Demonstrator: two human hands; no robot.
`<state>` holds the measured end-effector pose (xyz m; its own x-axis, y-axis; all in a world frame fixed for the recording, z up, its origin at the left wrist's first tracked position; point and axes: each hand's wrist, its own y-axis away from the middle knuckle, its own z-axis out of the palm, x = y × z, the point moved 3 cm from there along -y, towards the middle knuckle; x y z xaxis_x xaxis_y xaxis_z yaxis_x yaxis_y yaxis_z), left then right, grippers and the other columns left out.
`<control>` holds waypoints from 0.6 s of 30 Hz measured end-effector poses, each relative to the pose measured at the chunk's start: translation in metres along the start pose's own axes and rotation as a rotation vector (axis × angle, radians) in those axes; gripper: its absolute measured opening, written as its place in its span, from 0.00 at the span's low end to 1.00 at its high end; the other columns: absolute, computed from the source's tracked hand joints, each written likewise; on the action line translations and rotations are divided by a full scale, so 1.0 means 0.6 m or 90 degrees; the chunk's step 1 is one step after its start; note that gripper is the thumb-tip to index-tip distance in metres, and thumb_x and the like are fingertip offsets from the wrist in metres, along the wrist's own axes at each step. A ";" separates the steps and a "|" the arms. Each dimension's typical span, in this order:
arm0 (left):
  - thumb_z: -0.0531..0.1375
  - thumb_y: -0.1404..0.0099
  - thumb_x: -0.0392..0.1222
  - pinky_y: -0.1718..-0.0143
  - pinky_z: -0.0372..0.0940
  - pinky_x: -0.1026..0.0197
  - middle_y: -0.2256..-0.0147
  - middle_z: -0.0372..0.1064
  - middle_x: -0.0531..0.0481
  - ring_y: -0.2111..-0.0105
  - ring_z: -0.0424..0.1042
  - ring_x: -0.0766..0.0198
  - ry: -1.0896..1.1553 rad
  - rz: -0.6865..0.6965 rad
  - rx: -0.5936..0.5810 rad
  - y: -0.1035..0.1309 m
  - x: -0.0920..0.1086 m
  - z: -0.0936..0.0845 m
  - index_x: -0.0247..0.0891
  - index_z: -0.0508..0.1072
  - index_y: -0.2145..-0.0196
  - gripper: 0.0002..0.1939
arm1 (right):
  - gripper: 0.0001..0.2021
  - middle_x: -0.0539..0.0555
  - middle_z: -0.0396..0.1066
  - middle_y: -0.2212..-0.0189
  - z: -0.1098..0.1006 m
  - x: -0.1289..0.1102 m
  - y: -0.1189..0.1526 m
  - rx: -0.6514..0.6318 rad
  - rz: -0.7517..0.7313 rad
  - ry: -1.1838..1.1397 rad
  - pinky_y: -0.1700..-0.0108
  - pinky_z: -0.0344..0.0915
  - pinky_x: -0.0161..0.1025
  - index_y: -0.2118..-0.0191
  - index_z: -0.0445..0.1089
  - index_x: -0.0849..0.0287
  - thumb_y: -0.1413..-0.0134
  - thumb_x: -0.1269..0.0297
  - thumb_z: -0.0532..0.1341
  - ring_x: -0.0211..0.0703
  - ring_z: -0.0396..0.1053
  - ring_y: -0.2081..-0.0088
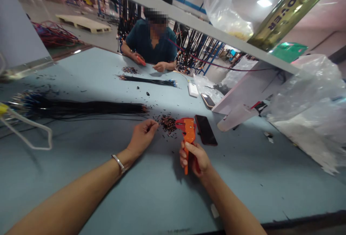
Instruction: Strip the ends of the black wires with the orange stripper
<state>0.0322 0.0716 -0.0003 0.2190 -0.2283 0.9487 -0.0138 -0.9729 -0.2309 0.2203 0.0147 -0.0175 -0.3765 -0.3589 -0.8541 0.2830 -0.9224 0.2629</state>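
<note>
An orange and red wire stripper [189,132] is gripped in my right hand [196,157], its jaws pointing left over a pile of cut insulation bits [168,123]. My left hand [143,136] is closed in a pinch just left of that pile. Whatever sits between its fingertips, if anything, is too small to make out. Beyond it, a long bundle of black wires [92,107] lies across the table, its bluish tips [29,100] at the left and its coppery ends by my left hand.
A dark phone [206,130] lies right of the stripper; another phone [207,100] and a white box [193,89] lie farther back. Across the table [113,199], a person [151,44] holds a red tool near a smaller wire bundle [147,80]. A white wire frame [29,130] juts in left.
</note>
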 end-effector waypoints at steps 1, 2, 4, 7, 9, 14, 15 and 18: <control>0.55 0.40 0.46 0.75 0.54 0.67 0.80 0.59 0.57 0.77 0.57 0.69 0.005 0.001 0.002 -0.001 -0.001 -0.002 0.35 0.68 0.74 0.12 | 0.18 0.44 0.63 0.83 0.000 -0.001 0.000 -0.001 -0.003 -0.003 0.82 0.64 0.32 0.69 0.63 0.60 0.57 0.52 0.69 0.33 0.61 0.85; 0.55 0.40 0.46 0.74 0.54 0.67 0.80 0.59 0.57 0.77 0.57 0.69 0.007 0.004 -0.003 -0.002 -0.002 -0.002 0.35 0.68 0.75 0.12 | 0.18 0.45 0.64 0.82 0.001 -0.002 0.001 -0.009 -0.006 0.003 0.81 0.65 0.33 0.69 0.64 0.60 0.56 0.52 0.68 0.34 0.63 0.84; 0.55 0.40 0.46 0.74 0.55 0.67 0.79 0.60 0.56 0.77 0.57 0.69 0.004 0.012 -0.021 -0.001 -0.001 -0.001 0.35 0.68 0.75 0.12 | 0.18 0.48 0.67 0.79 0.005 -0.001 0.004 -0.036 -0.004 0.031 0.77 0.67 0.36 0.66 0.66 0.61 0.55 0.53 0.68 0.37 0.66 0.81; 0.55 0.39 0.46 0.73 0.55 0.66 0.79 0.60 0.56 0.76 0.58 0.69 -0.001 0.012 -0.027 0.001 0.001 0.001 0.35 0.69 0.74 0.12 | 0.17 0.51 0.70 0.74 0.013 -0.002 0.009 -0.082 0.008 0.035 0.71 0.70 0.40 0.63 0.67 0.62 0.54 0.55 0.67 0.42 0.71 0.75; 0.55 0.40 0.46 0.74 0.55 0.66 0.79 0.59 0.56 0.76 0.57 0.69 -0.004 0.010 -0.020 0.002 0.002 0.001 0.35 0.69 0.74 0.12 | 0.17 0.52 0.70 0.72 0.015 -0.003 0.010 -0.096 0.020 0.016 0.67 0.70 0.42 0.62 0.67 0.62 0.53 0.56 0.67 0.43 0.72 0.72; 0.55 0.40 0.46 0.74 0.55 0.66 0.79 0.60 0.56 0.76 0.58 0.69 -0.010 0.012 -0.025 0.002 0.002 0.000 0.35 0.69 0.74 0.12 | 0.16 0.53 0.70 0.72 0.013 -0.005 0.007 -0.090 0.030 -0.010 0.68 0.70 0.41 0.62 0.67 0.62 0.54 0.59 0.67 0.44 0.72 0.71; 0.56 0.39 0.46 0.74 0.55 0.66 0.79 0.61 0.56 0.76 0.58 0.68 -0.012 0.015 -0.029 0.002 0.002 0.000 0.35 0.69 0.74 0.12 | 0.16 0.53 0.71 0.72 0.013 -0.005 0.007 -0.092 0.027 -0.011 0.68 0.70 0.41 0.62 0.67 0.62 0.54 0.59 0.67 0.45 0.72 0.71; 0.56 0.40 0.46 0.74 0.55 0.66 0.79 0.61 0.55 0.76 0.58 0.68 -0.020 0.028 -0.037 0.003 0.002 0.000 0.36 0.70 0.74 0.12 | 0.15 0.53 0.71 0.71 0.012 -0.004 0.006 -0.100 0.022 -0.013 0.67 0.70 0.41 0.62 0.67 0.62 0.54 0.60 0.67 0.44 0.72 0.71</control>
<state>0.0326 0.0698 0.0007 0.2467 -0.2711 0.9304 -0.0805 -0.9625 -0.2592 0.2157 0.0114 -0.0115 -0.3821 -0.3947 -0.8356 0.4302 -0.8762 0.2171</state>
